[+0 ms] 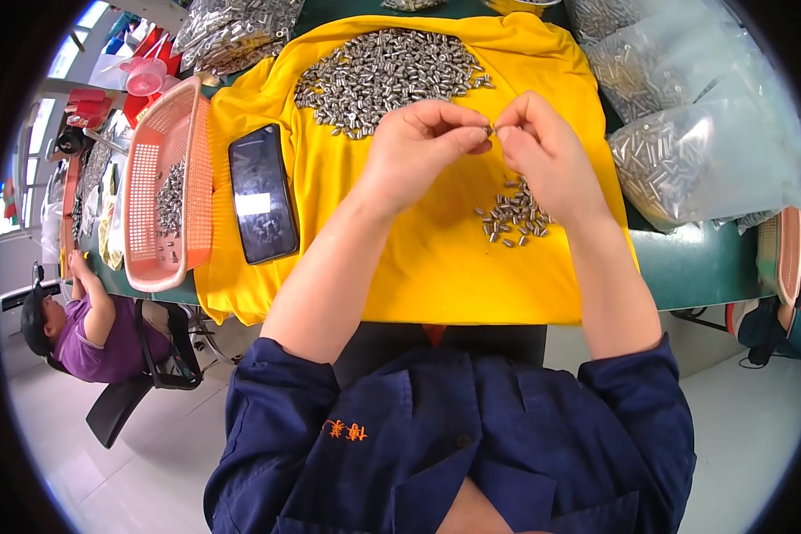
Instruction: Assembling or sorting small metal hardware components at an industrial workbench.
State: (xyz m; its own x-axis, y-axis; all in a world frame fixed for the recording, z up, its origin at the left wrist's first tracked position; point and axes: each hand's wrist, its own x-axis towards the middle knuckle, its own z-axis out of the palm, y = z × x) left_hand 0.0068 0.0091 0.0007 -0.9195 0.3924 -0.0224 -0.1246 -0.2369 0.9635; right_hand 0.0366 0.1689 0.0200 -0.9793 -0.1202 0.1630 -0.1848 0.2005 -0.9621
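My left hand (423, 147) and my right hand (543, 147) meet fingertip to fingertip above a yellow cloth (418, 258). Between the fingertips sits a small silver metal part (491, 130), pinched from both sides. Behind the hands lies a large heap of silver metal parts (378, 76). A smaller pile of the same parts (512, 218) rests on the cloth just under my right wrist.
A black phone (262, 191) lies at the cloth's left edge, beside a pink plastic basket (142, 178) holding some parts. Clear bags of metal parts (685, 151) are stacked at the right. Another person (89, 329) sits at the far left of the green table (703, 267).
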